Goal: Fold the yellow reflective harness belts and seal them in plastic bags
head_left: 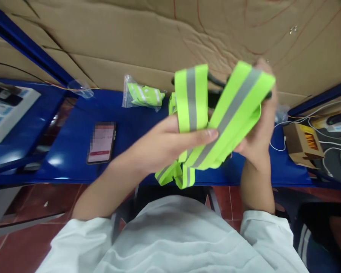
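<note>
Both my hands hold a neon yellow-green reflective strap vest (216, 113) with grey stripes, lifted above the blue table (71, 151). My left hand (170, 142) pinches the bands near their middle, thumb over the front. My right hand (258, 125) is closed round the right band from behind. Loose ends of the vest hang down past the table's front edge. A second folded vest in a clear plastic bag (143, 94) lies on the table behind my left hand.
A phone (101, 142) with a lit screen lies on the table to the left. A small cardboard box (302, 146) and white cables (329, 125) sit at the right. Cardboard sheets (159, 34) stand behind the table. An empty clear bag (81, 88) lies back left.
</note>
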`<control>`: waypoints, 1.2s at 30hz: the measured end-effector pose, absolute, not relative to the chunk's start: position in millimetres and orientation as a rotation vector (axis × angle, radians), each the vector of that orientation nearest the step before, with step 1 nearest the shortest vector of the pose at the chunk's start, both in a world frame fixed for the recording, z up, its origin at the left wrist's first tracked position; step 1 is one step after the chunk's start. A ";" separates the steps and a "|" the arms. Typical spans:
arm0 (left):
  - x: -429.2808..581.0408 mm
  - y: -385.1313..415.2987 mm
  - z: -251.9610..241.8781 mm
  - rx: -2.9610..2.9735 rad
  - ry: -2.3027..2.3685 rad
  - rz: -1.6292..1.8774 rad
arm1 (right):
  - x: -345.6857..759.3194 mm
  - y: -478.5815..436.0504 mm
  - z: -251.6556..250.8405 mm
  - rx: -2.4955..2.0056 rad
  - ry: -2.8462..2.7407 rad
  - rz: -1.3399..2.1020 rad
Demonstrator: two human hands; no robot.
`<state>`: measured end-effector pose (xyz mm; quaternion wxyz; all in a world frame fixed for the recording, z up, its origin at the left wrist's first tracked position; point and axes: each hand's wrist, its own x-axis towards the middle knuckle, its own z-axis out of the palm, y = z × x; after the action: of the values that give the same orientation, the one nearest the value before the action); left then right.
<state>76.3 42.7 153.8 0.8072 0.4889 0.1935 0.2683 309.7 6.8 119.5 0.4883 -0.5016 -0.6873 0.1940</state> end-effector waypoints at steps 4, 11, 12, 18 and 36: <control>80.1 31.5 132.7 0.948 0.324 0.366 | 303.6 17.5 122.7 -1.120 -1.865 0.465; 74.3 44.2 118.0 0.995 0.364 0.421 | 308.1 22.3 104.6 -0.995 -2.018 0.642; 73.6 47.3 113.9 1.019 0.378 0.419 | 311.9 23.2 103.5 -0.955 -2.076 0.736; 76.2 60.7 72.7 1.117 0.495 0.363 | 329.4 24.9 93.9 -0.895 -2.101 1.185; 103.3 80.6 8.9 0.965 0.571 0.210 | 305.8 49.5 25.0 -1.356 -0.884 1.457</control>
<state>103.3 80.6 8.9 0.8418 0.4566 0.2701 0.0995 305.8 49.5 25.0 0.4636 -0.5516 -0.3598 0.5927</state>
